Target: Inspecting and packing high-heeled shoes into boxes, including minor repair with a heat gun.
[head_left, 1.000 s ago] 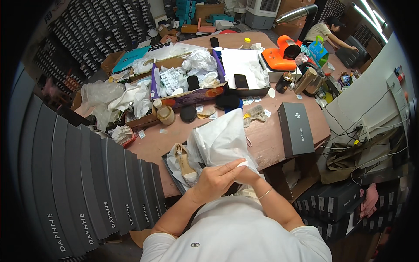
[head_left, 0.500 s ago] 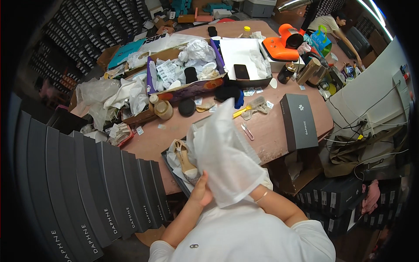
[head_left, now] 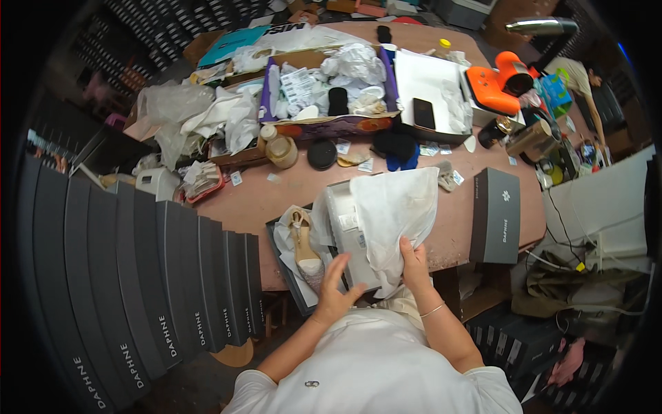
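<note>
The cluttered brown desk (head_left: 303, 190) carries, at its near edge, an open shoe box (head_left: 293, 272) with a beige heeled shoe (head_left: 303, 241) lying lengthwise, toe away from the person. Just right of it a white dust bag (head_left: 393, 214) stretches up and away from the right hand (head_left: 414, 265) — its grip pinching the bag's lower edge. The left hand (head_left: 334, 293), fingers spread, rests on the pale box (head_left: 348, 238) under the bag — nearer the shoe.

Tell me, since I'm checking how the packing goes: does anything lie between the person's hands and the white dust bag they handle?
Nothing visible does. The right hand already grips the white fabric dust bag, and the left hand touches its lower edge beside the open shoebox.
</note>
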Motion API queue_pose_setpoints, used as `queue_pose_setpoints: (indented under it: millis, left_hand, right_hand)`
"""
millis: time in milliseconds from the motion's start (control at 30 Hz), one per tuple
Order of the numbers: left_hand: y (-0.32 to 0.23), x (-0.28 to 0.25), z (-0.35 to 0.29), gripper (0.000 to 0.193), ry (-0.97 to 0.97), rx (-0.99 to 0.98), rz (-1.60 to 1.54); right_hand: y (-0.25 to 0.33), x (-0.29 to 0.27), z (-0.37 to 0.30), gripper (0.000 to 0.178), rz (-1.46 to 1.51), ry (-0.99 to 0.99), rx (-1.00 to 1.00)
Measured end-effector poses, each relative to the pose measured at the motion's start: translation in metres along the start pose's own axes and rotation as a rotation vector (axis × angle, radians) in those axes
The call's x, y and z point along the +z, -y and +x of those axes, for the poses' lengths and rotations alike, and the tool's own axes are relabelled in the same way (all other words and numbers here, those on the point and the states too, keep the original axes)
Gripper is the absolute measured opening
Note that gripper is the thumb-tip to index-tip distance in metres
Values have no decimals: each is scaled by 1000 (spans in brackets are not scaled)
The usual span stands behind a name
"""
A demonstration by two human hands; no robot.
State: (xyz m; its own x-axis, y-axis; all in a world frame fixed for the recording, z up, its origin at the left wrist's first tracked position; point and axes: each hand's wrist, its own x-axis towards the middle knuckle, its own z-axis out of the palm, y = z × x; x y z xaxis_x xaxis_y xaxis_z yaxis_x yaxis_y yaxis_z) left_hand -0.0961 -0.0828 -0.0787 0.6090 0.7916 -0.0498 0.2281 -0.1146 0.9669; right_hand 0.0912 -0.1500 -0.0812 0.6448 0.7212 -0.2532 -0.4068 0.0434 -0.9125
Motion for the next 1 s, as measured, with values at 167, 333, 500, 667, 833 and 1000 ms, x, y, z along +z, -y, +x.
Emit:
queue_pose_setpoints:
  millis: [167,333,500,667,833,1000]
  left_hand:
    - [159,-58,24,54,-401,-383,177]
    - [183,-57,55,27,-488,-379,282]
    - [158,-88,56,18,-419,-224,111]
    - [169,-68,53,30,-269,-340,395]
    - [173,-77,42,22,-362,-219,190]
    - [147,-69,62,40,-294,-592,-296]
  right_hand:
    - [-97,-27,40,54,-1236,490,20]
    - [-72,-3,27,61,-1556,463,-328]
    - [6,26,25,51,-1224,468,-462]
    - [13,27,23,49,-1527,547,-428]
    - [44,38,6,50,-1487,504,-485]
    - [33,52,18,48,-1219,619,-361]
